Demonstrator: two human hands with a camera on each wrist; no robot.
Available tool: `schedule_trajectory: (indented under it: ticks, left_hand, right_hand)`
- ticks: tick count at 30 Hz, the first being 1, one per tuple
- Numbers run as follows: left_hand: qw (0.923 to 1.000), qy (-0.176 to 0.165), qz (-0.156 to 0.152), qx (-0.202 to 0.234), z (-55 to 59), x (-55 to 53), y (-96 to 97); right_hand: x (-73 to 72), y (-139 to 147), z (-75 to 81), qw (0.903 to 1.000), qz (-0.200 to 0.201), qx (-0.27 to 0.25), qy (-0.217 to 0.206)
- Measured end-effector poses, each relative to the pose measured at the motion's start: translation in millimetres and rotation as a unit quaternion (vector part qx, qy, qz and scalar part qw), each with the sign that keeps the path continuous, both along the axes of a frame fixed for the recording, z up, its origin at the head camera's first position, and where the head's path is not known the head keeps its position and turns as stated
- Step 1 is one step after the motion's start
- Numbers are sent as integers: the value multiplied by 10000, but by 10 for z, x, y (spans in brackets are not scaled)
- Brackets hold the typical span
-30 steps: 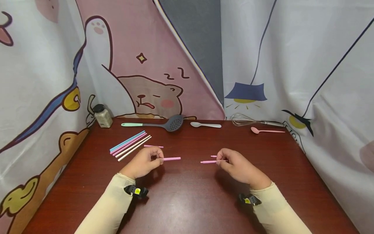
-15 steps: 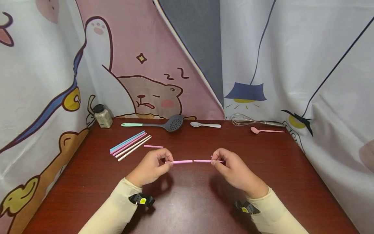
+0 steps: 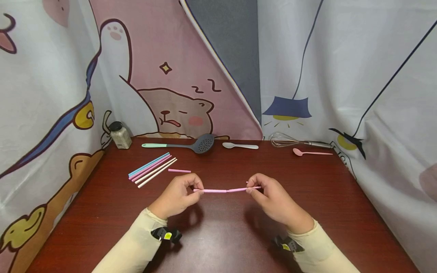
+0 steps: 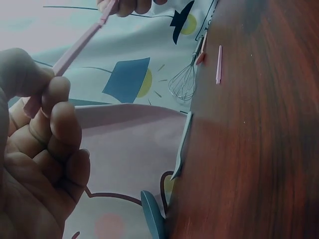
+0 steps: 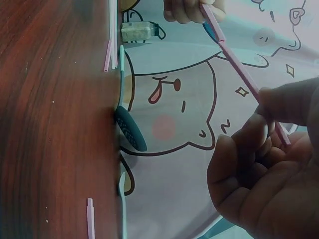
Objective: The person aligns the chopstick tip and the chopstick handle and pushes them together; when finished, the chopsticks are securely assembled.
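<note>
In the head view my left hand [image 3: 177, 195] pinches a short pink stick [image 3: 215, 191] between thumb and fingertips. Another pink stick [image 3: 236, 189], with a narrower end, is pinched by my right hand [image 3: 274, 199]. The two sticks meet end to end above the table, at a slight angle. Whether one end sits inside the other, I cannot tell. Beyond my left hand lies a loose short pink stick [image 3: 179, 170]. One more pink stick [image 4: 219, 64] lies on the table, mostly hidden behind my right hand in the head view.
Blue, pink and cream sticks [image 3: 151, 170] lie side by side at the left. Along the back stand or lie a jar [image 3: 120, 136], a slotted spoon [image 3: 204, 144], a white spoon [image 3: 240, 146], a whisk [image 3: 286, 140] and a pink spoon [image 3: 298, 152]. Curtains border the table [image 3: 218, 235].
Both hands have moved inward, the left one further, bringing the two pink sticks from well apart to touching end to end. The things on the table have stayed put.
</note>
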State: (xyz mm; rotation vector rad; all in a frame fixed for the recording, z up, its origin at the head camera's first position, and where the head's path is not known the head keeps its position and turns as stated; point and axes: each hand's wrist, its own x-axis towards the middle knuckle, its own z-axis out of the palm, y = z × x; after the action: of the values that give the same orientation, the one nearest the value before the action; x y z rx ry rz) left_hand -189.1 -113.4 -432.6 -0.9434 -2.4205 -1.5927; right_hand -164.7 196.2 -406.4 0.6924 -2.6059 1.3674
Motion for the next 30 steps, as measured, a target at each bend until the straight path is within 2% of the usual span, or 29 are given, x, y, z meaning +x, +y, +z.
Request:
schedule_trajectory:
  ticks: [7, 14, 23, 30]
  left_hand:
    - [9999, 78, 36, 89, -5, 13, 17]
    - [9996, 152, 25, 241, -30, 13, 29]
    - [9976, -256, -173, 617, 20, 39, 35]
    - [9950, -473, -296, 828, 12, 40, 30]
  right_hand:
    - [-13, -9, -9, 9992, -222, -276, -168]
    - [-17, -3, -15, 9972, -199, -618, -365]
    - [-24, -8, -19, 9939, -228, -985, -446]
    - [-12, -17, -19, 9920, -363, -1138, -402]
